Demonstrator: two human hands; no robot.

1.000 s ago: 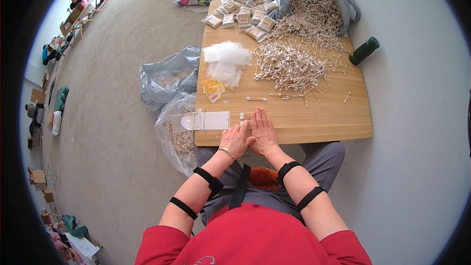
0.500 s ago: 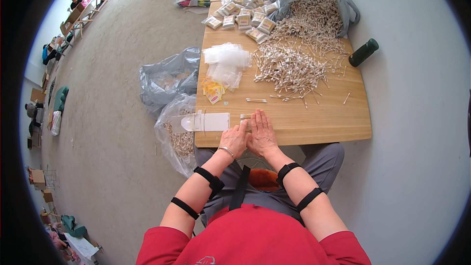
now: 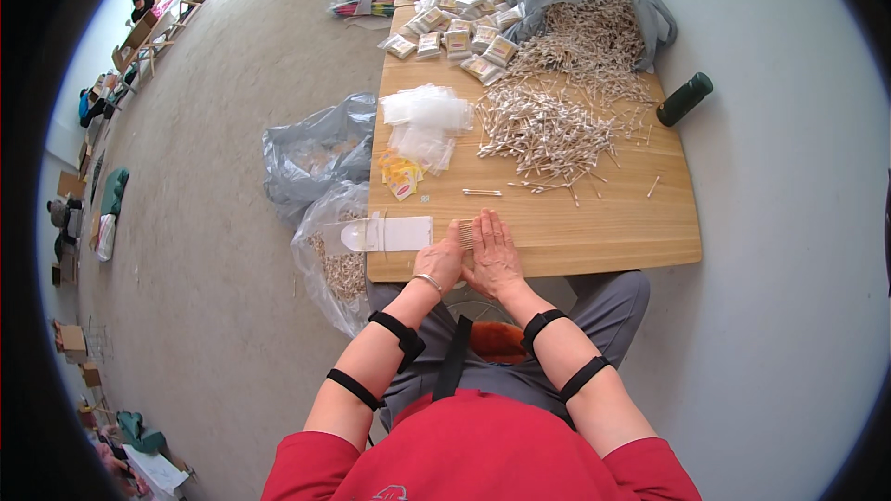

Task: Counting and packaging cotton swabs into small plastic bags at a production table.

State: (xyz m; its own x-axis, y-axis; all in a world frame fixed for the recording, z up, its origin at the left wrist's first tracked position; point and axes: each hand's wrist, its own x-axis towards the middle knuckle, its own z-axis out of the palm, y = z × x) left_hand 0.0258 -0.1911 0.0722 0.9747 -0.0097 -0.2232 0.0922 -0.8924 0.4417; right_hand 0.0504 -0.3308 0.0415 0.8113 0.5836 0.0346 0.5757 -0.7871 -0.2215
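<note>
Cotton swabs (image 3: 467, 236) point left-to-right between the hands (image 3: 440, 262) (image 3: 495, 263) — right flat, unclenched; left's grip unclear.

Wooden table (image 3: 594, 234): swab row (image 3: 467, 234) near front edge; swab heap (image 3: 548, 133), clear bags (image 3: 427, 111), yellow cards (image 3: 400, 174) behind; packets (image 3: 458, 43) farther back.

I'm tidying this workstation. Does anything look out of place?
One stray cotton swab lies near the right edge of the table, odd because it sits apart from the swab pile; the swab row between left hand and right hand looks aligned.
</note>
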